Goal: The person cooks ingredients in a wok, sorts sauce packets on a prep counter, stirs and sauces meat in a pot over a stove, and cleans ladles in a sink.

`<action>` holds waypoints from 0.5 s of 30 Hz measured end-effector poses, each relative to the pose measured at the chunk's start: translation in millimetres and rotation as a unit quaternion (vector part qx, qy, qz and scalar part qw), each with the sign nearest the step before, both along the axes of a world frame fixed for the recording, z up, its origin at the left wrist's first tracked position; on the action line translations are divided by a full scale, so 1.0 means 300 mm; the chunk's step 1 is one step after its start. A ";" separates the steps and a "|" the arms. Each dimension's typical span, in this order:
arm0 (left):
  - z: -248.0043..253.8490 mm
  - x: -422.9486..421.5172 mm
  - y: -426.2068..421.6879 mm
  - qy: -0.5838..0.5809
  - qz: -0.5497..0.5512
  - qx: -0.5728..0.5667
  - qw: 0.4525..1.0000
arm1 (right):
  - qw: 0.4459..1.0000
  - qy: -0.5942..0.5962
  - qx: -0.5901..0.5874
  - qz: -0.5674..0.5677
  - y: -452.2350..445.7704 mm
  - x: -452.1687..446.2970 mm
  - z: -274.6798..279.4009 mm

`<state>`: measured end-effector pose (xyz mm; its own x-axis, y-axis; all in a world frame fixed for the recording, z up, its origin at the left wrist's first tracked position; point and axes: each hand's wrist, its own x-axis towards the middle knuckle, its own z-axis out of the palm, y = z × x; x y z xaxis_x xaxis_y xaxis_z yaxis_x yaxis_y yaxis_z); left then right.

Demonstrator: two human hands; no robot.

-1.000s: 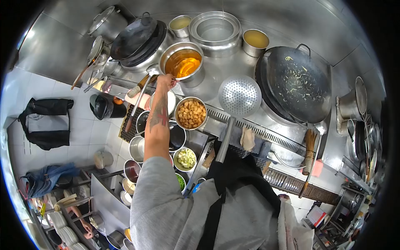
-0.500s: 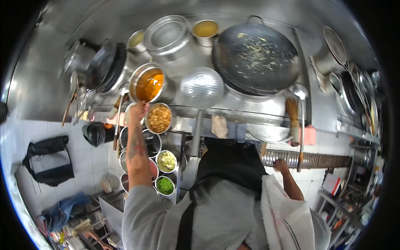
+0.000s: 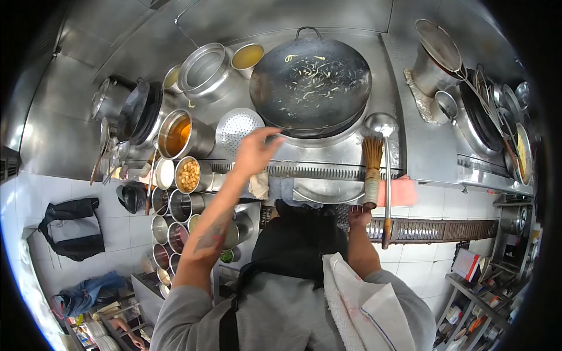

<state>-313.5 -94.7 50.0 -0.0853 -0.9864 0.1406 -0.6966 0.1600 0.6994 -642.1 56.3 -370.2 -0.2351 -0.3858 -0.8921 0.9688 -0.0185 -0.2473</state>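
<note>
Black wok (image 3: 278, 88), upper ctr of frame, w/ pale shreds (image 3: 319, 76) already in, not yet cleared out; amt left: can't tell. L hand (image 3: 254, 151) by lower-left rim, fingers parted, nothing visibly held. R hand (image 3: 359, 217) well apart, just below brush (image 3: 372, 169); can't tell if gripping.

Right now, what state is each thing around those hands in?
Wok: uncovered, pale shreds scattered inside.
Metal pot: uncovered, orange liquid inside.
Container: uncovered, holding brown chunks.
Perforated skimmer: empty.
Left hand: at the wok's near rim, grip unclear.
Right hand: near the brush, grip unclear.
</note>
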 end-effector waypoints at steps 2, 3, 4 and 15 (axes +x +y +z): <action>-0.095 -0.120 -0.062 -0.019 -0.042 -0.045 0.998 | 0.998 -0.027 -0.053 -0.006 0.087 -0.045 0.020; -0.135 -0.158 -0.092 -0.030 -0.063 -0.038 0.997 | 0.997 -0.041 -0.064 -0.009 0.130 -0.081 0.052; -0.161 -0.183 -0.108 -0.038 -0.085 -0.031 0.995 | 0.995 -0.046 -0.085 0.008 0.193 -0.127 0.127; -0.214 -0.099 -0.125 0.082 -0.101 -0.061 0.990 | 0.692 0.490 0.029 0.528 0.111 -0.237 1.075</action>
<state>-343.2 -132.3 -14.2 -0.2458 -0.9263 0.2856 -0.5209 0.3747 0.7670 -713.0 89.8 -47.7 -0.3532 -0.7746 -0.5247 -0.2010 0.6105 -0.7661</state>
